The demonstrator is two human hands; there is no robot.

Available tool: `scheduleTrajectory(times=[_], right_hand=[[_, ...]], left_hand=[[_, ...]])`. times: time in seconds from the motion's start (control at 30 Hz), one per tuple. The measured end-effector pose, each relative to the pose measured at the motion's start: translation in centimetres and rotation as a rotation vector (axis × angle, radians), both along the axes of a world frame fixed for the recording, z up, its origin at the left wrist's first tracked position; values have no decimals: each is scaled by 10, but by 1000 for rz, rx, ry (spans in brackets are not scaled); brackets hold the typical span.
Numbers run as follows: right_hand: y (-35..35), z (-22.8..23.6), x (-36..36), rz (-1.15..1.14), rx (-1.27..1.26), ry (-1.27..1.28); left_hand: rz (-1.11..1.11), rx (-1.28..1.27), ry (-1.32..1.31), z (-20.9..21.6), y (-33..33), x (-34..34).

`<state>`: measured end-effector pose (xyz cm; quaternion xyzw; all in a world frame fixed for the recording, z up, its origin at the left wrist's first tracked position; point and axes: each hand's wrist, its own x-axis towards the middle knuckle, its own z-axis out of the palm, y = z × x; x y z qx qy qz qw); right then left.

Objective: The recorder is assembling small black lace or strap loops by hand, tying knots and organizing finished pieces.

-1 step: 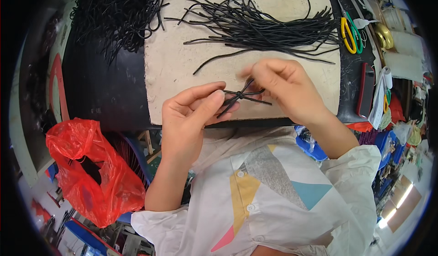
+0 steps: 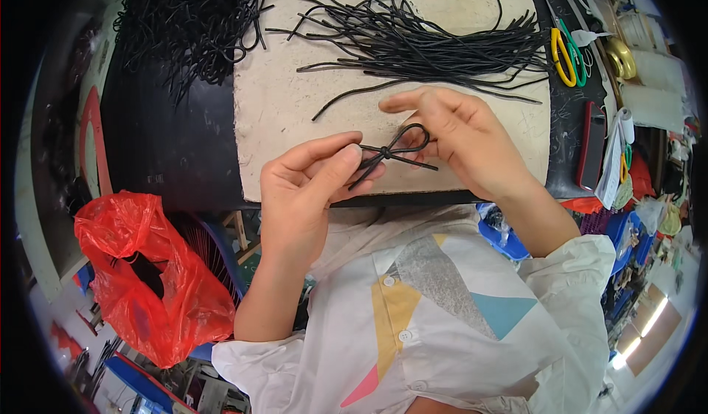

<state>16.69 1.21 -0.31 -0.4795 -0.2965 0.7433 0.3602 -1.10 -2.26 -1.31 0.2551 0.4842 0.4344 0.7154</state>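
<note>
A small bow of black cord (image 2: pixel 386 153) is held up over the near part of a pale board (image 2: pixel 273 112). My left hand (image 2: pixel 302 178) pinches its left side between thumb and fingers, which hide the left loop. On the right, one rounded loop and a loose tail stick out from the central knot. Beside that loop is my right hand (image 2: pixel 476 141), its index finger stretched out and apart from the thumb, gripping nothing that I can see. Its lower fingers sit behind the loop; whether they touch it I cannot tell.
Many straight black cords (image 2: pixel 442 49) lie across the board's far side. A tangled heap of black cord (image 2: pixel 192 23) covers the far left. Yellow-handled scissors (image 2: pixel 563 56) and a dark, red-edged flat object (image 2: pixel 591 145) lie at right. A red plastic bag (image 2: pixel 155 296) hangs at lower left.
My right hand's fingers have come off the right loop and spread. The loop now shows whole and rounded. My left hand has hardly moved.
</note>
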Motion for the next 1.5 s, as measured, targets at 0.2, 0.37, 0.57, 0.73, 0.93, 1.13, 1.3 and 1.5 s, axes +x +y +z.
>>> scheduleTrajectory(times=[0.2, 0.37, 0.57, 0.73, 0.93, 1.13, 1.3, 1.5], right_hand=[[-5, -6, 16, 258, 116, -110], [-13, -9, 13, 264, 172, -128], [-10, -13, 15, 240, 518, -434], [35, -24, 46, 77, 1269, -1294], [41, -17, 40, 27, 1341, -1243], [36, 6, 17, 115, 1408, -1156], [40, 6, 24, 69, 1451, -1184], [40, -4, 23, 72, 1458, -1116]], left_hand=[[107, -59, -53, 2, -2, 2], [-29, -10, 11, 4, 3, 3], [-136, 156, 287, 2, 3, 1], [184, 918, 1136, -12, 75, -54], [149, 1392, 1500, 9, 78, -21], [120, 1626, 1416, -5, 70, 29], [61, 1253, 1250, 11, 66, 22], [38, 1038, 1033, 15, 62, 18]])
